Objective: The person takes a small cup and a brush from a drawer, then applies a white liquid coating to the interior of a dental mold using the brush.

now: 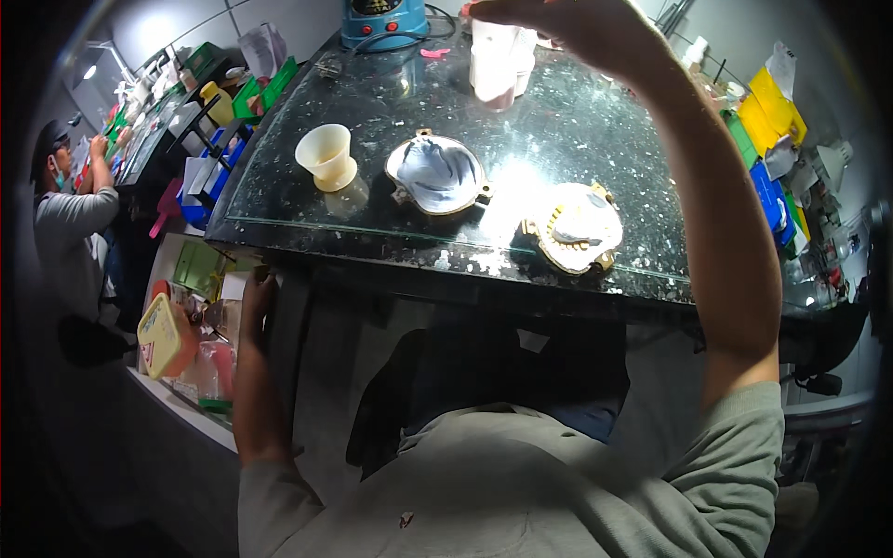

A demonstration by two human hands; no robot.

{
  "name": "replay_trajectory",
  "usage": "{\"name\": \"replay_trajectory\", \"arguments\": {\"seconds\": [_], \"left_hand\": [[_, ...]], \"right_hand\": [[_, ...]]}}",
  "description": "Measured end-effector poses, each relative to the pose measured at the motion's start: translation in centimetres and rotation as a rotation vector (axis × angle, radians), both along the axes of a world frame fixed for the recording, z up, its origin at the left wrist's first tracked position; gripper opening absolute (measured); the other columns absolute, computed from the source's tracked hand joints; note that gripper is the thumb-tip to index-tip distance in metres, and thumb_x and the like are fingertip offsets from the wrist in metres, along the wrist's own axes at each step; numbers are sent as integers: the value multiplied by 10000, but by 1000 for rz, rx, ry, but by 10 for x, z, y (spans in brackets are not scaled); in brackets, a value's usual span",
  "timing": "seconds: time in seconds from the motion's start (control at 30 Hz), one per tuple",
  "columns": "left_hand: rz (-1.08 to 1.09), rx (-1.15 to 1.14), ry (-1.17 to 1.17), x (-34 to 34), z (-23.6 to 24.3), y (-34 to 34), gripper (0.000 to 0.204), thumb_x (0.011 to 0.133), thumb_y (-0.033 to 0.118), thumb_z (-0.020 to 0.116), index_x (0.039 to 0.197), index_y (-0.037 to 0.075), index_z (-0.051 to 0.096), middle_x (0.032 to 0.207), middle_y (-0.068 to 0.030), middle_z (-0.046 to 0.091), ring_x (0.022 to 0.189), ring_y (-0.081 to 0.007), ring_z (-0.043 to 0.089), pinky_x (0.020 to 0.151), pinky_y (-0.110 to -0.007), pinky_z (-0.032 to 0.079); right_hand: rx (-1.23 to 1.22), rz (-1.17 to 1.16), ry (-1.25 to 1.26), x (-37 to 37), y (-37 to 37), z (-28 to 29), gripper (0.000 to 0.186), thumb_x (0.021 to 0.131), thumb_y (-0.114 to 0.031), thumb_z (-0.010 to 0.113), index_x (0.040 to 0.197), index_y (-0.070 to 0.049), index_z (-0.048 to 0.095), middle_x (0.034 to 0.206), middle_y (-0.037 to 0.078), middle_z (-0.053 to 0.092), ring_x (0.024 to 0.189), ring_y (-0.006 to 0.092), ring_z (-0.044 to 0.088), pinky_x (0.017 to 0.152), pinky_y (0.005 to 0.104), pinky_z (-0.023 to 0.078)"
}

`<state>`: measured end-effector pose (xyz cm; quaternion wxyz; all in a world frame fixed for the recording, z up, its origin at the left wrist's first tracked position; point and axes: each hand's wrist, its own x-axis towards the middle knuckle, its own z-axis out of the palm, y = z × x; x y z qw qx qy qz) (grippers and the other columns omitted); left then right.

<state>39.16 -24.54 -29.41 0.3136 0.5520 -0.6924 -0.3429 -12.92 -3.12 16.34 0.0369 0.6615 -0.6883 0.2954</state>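
Note:
My right hand [558, 26] reaches across to the far side of the black bench, at the top of a translucent whitish container [500, 60] with something pink in it. Its fingers are partly cut off by the picture's edge, so its grip is unclear. My left hand [259, 296] is low at the bench's left end, beside an open drawer [186, 402]; its fingers are in shadow. Between my arms on the bench stand a cream footed cup [326, 156], a metal dental flask half [435, 175] lined with grey material, and another flask half [579, 228] holding a row of teeth.
A blue machine [383, 26] with red buttons and a cable stands at the back. A pink scrap [434, 53] lies near it. A yellow-lidded tub [166, 339] and bags fill the drawer. Bins crowd the right side. A person [79, 205] works at another bench, far left.

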Motion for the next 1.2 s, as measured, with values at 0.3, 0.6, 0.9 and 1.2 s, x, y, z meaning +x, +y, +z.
{"name": "replay_trajectory", "arguments": {"seconds": [0.3,0.6,0.9,1.2], "left_hand": [[-206,-506,-590,-16,-27,-28,583,827,217,692,1316,-5,465,1129,-261,620,1026,-435,600,826,-465,498],[-111,-83,-249,-52,25,5,453,775,97,700,1209,100,569,988,-196,690,840,-370,671,718,-416,535],[-8,-176,-630,-41,33,24,593,662,331,809,1183,158,583,1018,-96,675,1051,-333,574,880,-483,436],[234,-630,-334,-27,98,78,640,685,158,832,1253,123,540,1137,-102,645,1136,-303,561,996,-430,381]], "right_hand": [[168,-140,230,-67,-12,-61,495,829,-509,721,958,-34,674,693,49,587,617,115,532,565,307,425],[43,-96,125,-91,-12,-91,571,846,-527,694,1085,-10,658,819,130,691,697,211,668,619,350,518],[104,-44,-286,-88,-10,-102,433,903,-429,680,1124,-60,625,732,-43,524,615,42,446,548,202,382],[125,-29,-323,-97,-21,-111,546,886,-474,689,1214,-47,593,707,-32,494,600,41,454,535,204,399]]}}
